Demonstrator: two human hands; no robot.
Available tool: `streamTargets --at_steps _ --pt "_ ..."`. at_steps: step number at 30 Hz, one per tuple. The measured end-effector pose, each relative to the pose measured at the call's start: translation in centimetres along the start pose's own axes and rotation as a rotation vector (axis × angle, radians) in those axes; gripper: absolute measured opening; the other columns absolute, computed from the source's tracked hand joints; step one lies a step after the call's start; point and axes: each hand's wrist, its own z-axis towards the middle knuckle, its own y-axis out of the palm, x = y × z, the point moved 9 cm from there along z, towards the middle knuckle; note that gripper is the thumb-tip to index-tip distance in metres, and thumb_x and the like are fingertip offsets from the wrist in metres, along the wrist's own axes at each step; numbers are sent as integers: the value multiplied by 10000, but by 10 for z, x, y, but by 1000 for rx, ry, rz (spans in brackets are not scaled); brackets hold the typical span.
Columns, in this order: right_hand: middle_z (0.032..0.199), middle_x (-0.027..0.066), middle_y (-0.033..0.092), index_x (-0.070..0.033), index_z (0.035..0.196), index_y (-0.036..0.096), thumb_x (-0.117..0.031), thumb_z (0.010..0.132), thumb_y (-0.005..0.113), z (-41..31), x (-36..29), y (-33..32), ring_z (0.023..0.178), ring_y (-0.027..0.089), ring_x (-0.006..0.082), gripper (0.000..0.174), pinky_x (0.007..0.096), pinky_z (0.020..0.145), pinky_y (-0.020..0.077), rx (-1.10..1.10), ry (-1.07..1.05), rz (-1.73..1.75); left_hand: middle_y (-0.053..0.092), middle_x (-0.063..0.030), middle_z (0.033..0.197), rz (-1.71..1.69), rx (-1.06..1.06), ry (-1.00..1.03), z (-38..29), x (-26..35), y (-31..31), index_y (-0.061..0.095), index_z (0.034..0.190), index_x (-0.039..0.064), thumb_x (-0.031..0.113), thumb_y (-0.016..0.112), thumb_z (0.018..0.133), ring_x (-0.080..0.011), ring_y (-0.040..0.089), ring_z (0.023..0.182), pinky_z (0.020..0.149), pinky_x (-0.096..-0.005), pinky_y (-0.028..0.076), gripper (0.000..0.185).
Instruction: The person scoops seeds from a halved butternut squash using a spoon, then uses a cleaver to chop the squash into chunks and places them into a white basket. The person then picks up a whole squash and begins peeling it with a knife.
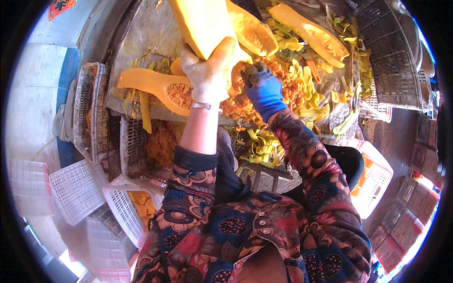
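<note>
My left hand [208, 72], in a whitish knit glove, grips a large peeled piece of squash [207, 21] and tilts it over the worktable. At the lower right of this piece is my right hand [263, 88], in a blue glove with dark, soiled fingers. Its fingers are curled, and whether they hold a tool is hidden. Stringy orange pulp [244, 108] lies beneath both hands. A halved squash [152, 85] rests left of my left wrist, its seed hollow showing. Beyond my right hand lie a hollowed half [253, 32] and a long half [308, 33].
Peel strips [311, 106] cover the table's right side, around a small orange-handled object [313, 70]. More peels [265, 148] hang below the front edge. Plastic crates stand left [90, 113], lower left [124, 205] and right [377, 177]; a dark crate [389, 53] borders the far right.
</note>
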Motion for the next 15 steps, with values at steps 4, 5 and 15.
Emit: streamTargets --at_steps 4,5,15 --pt "1072 130 615 -149 1027 652 -188 811 608 -3 -9 27 868 667 339 224 474 662 558 -141 6 -59 616 -83 1061 -16 -28 29 -5 1 4 520 1191 8 -87 758 725 -173 635 898 786 -319 565 532" --pt "1071 131 614 -147 1022 656 -191 813 608 -6 -15 28 871 666 341 219 472 670 556 -138 -19 -26 616 -83 1062 6 -9 9 -7 -1 4 516 1196 8 -86 759 725 -173 634 906 786 -318 564 538" --pt "986 131 663 -117 952 643 -236 851 610 -16 2 8 801 672 365 159 459 661 556 50 30 178 609 -81 1075 35 -26 2 -12 -6 6 493 1225 12 -102 750 728 -174 635 906 764 -313 576 571"
